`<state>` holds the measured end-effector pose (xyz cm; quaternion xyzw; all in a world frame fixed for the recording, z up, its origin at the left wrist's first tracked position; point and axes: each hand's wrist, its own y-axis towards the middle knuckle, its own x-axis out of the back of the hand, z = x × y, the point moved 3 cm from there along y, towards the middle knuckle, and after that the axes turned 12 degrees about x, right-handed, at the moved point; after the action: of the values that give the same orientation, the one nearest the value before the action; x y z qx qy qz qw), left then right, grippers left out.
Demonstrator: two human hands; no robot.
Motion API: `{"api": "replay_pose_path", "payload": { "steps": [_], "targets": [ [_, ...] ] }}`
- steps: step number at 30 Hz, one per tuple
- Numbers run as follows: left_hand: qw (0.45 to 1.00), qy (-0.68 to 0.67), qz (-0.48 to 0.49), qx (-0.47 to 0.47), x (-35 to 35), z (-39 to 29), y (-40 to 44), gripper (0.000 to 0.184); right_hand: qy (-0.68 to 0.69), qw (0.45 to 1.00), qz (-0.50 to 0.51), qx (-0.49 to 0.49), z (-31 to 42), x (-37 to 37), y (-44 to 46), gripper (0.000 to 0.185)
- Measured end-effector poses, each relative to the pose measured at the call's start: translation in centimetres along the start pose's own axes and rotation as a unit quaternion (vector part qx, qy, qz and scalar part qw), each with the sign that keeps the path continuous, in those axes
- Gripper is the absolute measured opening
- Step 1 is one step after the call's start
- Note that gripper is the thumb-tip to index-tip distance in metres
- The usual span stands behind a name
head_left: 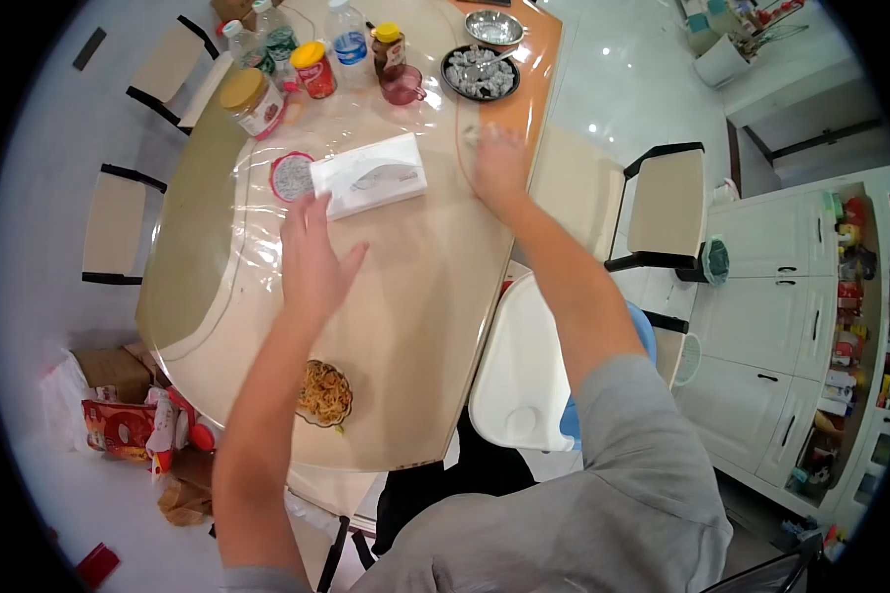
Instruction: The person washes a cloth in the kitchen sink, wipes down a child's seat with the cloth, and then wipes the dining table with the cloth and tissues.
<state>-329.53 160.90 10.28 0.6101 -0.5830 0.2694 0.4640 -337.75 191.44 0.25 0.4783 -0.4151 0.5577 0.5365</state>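
My left hand (316, 255) is open, fingers spread, at the lower left corner of a white tissue box (386, 188). Whether its fingertips touch the box I cannot tell. Just beyond them lies a cut dragon fruit half (292, 176) with white, speckled flesh. My right hand (501, 158), blurred, reaches over the table's right side with its fingers drawn together. Something small and pale shows at its fingertips, too smeared to name. Farther on stands a dark bowl of dragon fruit chunks (477, 84) with a spoon in it.
Behind the tissue box stand a red cup (402, 87), jars (313, 71) and water bottles (347, 40). A metal bowl (494, 28) is at the back. Noodles in a glass bowl (324, 395) sit near my left forearm. A white high-chair tray (520, 371) adjoins the table's right edge.
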Motion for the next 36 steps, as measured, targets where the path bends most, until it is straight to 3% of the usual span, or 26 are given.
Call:
{"api": "replay_pose_path", "payload": {
  "steps": [1, 2, 3, 4, 6, 9, 11, 13, 14, 16, 18, 20, 22, 24, 26, 27, 28, 29, 30, 31, 32, 34, 35, 36],
  "targets": [
    [1.000, 0.004, 0.010, 0.000, -1.4, 0.1, 2.4, 0.077, 0.031, 0.997, -0.037, 0.057, 1.9, -1.6, -0.6, 0.044],
    [0.998, 0.048, 0.025, -0.037, -2.9, 0.0, 4.7, 0.088, 0.059, 0.989, -0.074, 0.112, 4.5, -3.1, -2.9, 0.040],
    [0.993, 0.091, 0.034, -0.074, -4.1, -0.1, 6.7, 0.099, 0.043, 0.977, -0.129, 0.163, 7.0, -4.3, -6.5, 0.038],
    [0.992, 0.092, 0.033, -0.075, -5.0, -0.1, 8.4, 0.099, 0.025, 0.958, -0.186, 0.216, 9.2, -4.7, -10.1, 0.036],
    [0.964, 0.170, 0.163, -0.120, -7.3, 0.0, 9.6, 0.108, 0.149, 0.921, -0.106, 0.344, 10.5, -3.8, -15.9, 0.038],
    [0.950, 0.166, 0.248, -0.089, -6.6, -0.9, 10.0, 0.107, 0.194, 0.880, -0.062, 0.430, 6.0, -4.4, -13.7, 0.043],
    [0.964, 0.135, 0.223, -0.055, -5.1, -1.0, 8.5, 0.105, 0.135, 0.954, -0.044, 0.263, 0.7, -6.2, -6.0, 0.040],
    [0.974, 0.105, 0.199, -0.025, -2.9, -1.0, 6.3, 0.103, 0.065, 0.975, -0.166, 0.132, -1.0, -2.2, 0.2, 0.039],
    [0.984, 0.068, 0.163, -0.003, -1.2, -1.1, 5.4, 0.099, 0.034, 0.976, -0.151, 0.156, -1.1, -2.9, 3.0, 0.037],
    [0.990, 0.031, 0.137, 0.020, -0.1, -1.8, 5.1, 0.096, 0.119, 0.981, -0.018, 0.153, 2.6, -6.8, 3.6, 0.035],
    [0.993, -0.007, 0.114, -0.020, -0.8, -3.4, 6.9, 0.094, 0.295, 0.953, -0.053, 0.048, 10.7, -7.0, -2.5, 0.028],
    [0.994, -0.050, 0.086, -0.055, -1.8, -4.7, 8.9, 0.092, 0.344, 0.876, -0.193, 0.278, 15.9, -9.7, -13.0, 0.024],
    [0.992, -0.045, 0.096, -0.067, -3.6, -6.7, 10.2, 0.090, 0.237, 0.863, -0.098, 0.435, 15.5, -5.8, -19.0, 0.046],
    [0.989, -0.028, 0.117, -0.090, -8.3, -9.8, 11.3, 0.090, 0.051, 0.900, 0.102, 0.420, 12.0, -6.7, -16.7, 0.046],
    [0.990, -0.008, 0.111, -0.090, -12.6, -11.0, 11.2, 0.089, 0.311, 0.934, 0.021, 0.176, 3.7, -6.0, -13.2, 0.046],
    [0.991, 0.015, 0.111, -0.066, -13.9, -12.5, 11.1, 0.089, 0.098, 0.976, -0.057, 0.187, 2.0, -3.2, -10.9, 0.050],
    [0.990, 0.024, 0.129, -0.049, -15.1, -13.4, 11.0, 0.090, 0.040, 0.987, -0.070, 0.137, 1.9, -3.5, -10.7, 0.053],
    [0.988, 0.032, 0.147, -0.035, -16.1, -13.9, 11.1, 0.092, 0.046, 0.985, -0.074, 0.148, 3.7, -3.9, -11.1, 0.053],
    [0.989, 0.039, 0.141, -0.027, -16.7, -14.2, 10.7, 0.092, 0.206, 0.966, -0.113, 0.106, 6.3, -4.1, -12.7, 0.051],
    [0.998, 0.008, 0.067, -0.019, -16.6, -14.4, 9.9, 0.091, 0.361, 0.920, -0.143, 0.061, 8.7, -4.6, -14.8, 0.049],
    [1.000, -0.021, -0.008, -0.013, -16.1, -14.2, 9.6, 0.090, 0.515, 0.850, -0.084, 0.073, 11.4, -6.4, -17.8, 0.049],
    [0.999, -0.044, 0.026, -0.001, -14.0, -10.0, 11.6, 0.089, 0.657, 0.748, -0.021, 0.085, 13.4, -7.6, -18.9, 0.048],
    [0.995, -0.078, 0.064, 0.007, -12.6, -7.3, 12.3, 0.089, 0.431, 0.872, 0.044, 0.228, 13.5, -6.7, -17.7, 0.049],
    [0.997, 0.060, 0.022, 0.035, -10.9, -4.4, 12.4, 0.086, 0.162, 0.917, 0.104, 0.350, 13.4, -6.3, -16.2, 0.050]
  ]
}}
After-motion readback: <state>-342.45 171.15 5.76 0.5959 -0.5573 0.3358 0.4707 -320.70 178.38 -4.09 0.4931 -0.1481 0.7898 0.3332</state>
